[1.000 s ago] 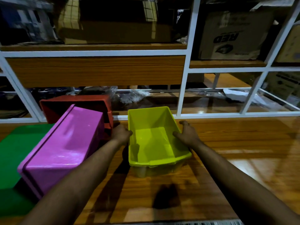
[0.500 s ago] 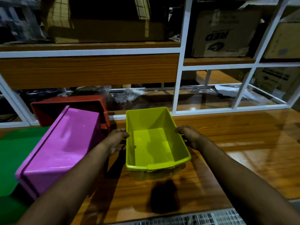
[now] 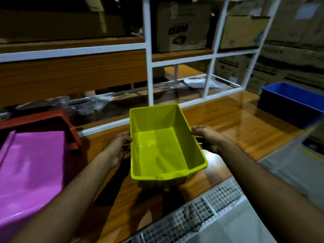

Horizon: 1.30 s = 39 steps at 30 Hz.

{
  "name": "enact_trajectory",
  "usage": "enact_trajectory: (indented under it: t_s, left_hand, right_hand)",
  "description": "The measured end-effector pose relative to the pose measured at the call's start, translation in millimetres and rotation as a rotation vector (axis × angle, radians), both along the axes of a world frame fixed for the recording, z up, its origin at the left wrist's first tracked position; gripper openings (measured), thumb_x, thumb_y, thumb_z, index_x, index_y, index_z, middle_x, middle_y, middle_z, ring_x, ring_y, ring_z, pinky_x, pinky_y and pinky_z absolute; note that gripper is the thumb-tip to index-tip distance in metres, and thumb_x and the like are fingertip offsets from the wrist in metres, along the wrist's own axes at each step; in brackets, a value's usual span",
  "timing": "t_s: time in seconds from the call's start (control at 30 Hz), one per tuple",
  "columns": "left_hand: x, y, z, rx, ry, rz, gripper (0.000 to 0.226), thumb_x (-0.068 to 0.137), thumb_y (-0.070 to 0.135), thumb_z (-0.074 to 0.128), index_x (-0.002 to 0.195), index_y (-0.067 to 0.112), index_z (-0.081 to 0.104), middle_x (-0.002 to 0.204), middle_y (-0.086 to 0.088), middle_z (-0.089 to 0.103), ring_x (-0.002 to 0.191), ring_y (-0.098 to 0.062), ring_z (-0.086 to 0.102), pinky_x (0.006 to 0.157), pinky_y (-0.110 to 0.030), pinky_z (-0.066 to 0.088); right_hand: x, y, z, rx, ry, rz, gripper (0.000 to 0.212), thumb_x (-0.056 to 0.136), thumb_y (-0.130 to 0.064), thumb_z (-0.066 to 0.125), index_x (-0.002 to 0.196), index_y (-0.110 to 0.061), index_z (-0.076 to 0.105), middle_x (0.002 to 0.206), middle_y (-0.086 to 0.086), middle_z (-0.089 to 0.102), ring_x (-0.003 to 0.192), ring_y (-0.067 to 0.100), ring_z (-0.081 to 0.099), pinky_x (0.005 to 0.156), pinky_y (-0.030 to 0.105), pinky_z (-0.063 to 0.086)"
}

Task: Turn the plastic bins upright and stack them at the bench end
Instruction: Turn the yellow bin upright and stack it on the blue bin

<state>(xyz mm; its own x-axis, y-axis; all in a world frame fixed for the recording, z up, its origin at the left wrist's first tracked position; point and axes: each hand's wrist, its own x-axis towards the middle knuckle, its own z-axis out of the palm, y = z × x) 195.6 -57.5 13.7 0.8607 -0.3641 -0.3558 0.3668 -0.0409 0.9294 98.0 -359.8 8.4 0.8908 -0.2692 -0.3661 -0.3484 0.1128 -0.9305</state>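
A yellow-green plastic bin (image 3: pixel 163 148) is upright and lifted a little above the wooden bench (image 3: pixel 236 130). My left hand (image 3: pixel 117 148) grips its left side wall and my right hand (image 3: pixel 206 135) grips its right side wall. To the left lies a purple bin (image 3: pixel 29 171) upside down, with a red bin (image 3: pixel 43 120) behind it, tipped on its side. An upright blue bin (image 3: pixel 289 102) stands at the far right end of the bench.
A white metal shelf frame (image 3: pixel 149 67) with cardboard boxes (image 3: pixel 182 27) runs along the back of the bench. A wire mesh panel (image 3: pixel 201 213) lines the near bench edge at lower right. The floor shows to the right.
Both hands have raised the yellow-green bin off the bench and carried it rightward. The view has swung right, and the blue bin at the bench end has come into sight.
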Motion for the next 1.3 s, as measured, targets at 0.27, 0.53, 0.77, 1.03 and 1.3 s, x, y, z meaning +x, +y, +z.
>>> enact_trajectory:
  t_s: [0.27, 0.53, 0.77, 1.03, 1.3]
  left_hand:
    - [-60.4, -129.5, 4.4, -0.039, 0.027, -0.232, 0.026, 0.087, 0.002, 0.044, 0.094, 0.020, 0.061, 0.073, 0.000, 0.052, 0.060, -0.011, 0.042, 0.052, -0.021, 0.041]
    - [-164.1, -308.4, 7.8, -0.039, 0.025, -0.460, 0.032, 0.089, 0.000, 0.045, 0.110, 0.019, 0.062, 0.074, 0.000, 0.062, 0.059, -0.012, 0.045, 0.054, -0.021, 0.046]
    - [-274.3, -466.1, 8.6, -0.043, 0.062, -0.679, 0.034, 0.090, -0.001, 0.041, 0.102, 0.020, 0.065, 0.074, 0.002, 0.066, 0.048, -0.007, 0.059, 0.048, -0.020, 0.053]
    - [-331.8, -597.9, 10.8, -0.032, 0.021, -0.844, 0.035, 0.087, -0.003, 0.045, 0.105, 0.020, 0.065, 0.077, -0.002, 0.067, 0.072, -0.016, 0.056, 0.070, -0.034, 0.049]
    - [-306.4, -755.4, 25.0, -0.112, 0.077, -0.873, 0.043, 0.086, -0.003, 0.048, 0.123, 0.013, 0.062, 0.112, -0.013, 0.067, 0.089, -0.020, 0.065, 0.065, -0.031, 0.060]
  right_hand:
    - [-133.0, -88.5, 0.5, 0.003, 0.020, -0.313, 0.017, 0.097, -0.016, 0.047, 0.092, -0.020, 0.063, 0.084, -0.006, 0.064, 0.064, 0.008, 0.060, 0.050, 0.020, 0.046]
    - [-304.5, -211.4, 0.3, 0.071, -0.055, -0.528, 0.022, 0.098, -0.011, 0.046, 0.104, -0.016, 0.067, 0.087, 0.004, 0.071, 0.077, 0.015, 0.064, 0.061, 0.026, 0.055]
    - [-446.7, -329.3, -0.4, 0.085, -0.069, -0.724, 0.021, 0.095, -0.007, 0.049, 0.095, -0.017, 0.068, 0.078, 0.003, 0.070, 0.070, 0.015, 0.064, 0.062, 0.027, 0.054]
    - [-521.0, -442.6, -0.1, 0.112, -0.089, -0.830, 0.018, 0.097, -0.007, 0.048, 0.104, -0.015, 0.062, 0.084, 0.006, 0.066, 0.073, 0.018, 0.061, 0.066, 0.032, 0.050]
    - [-507.9, -592.5, 14.7, 0.064, -0.186, -0.922, 0.024, 0.092, -0.008, 0.055, 0.111, -0.008, 0.068, 0.087, 0.008, 0.069, 0.074, 0.018, 0.062, 0.069, 0.033, 0.050]
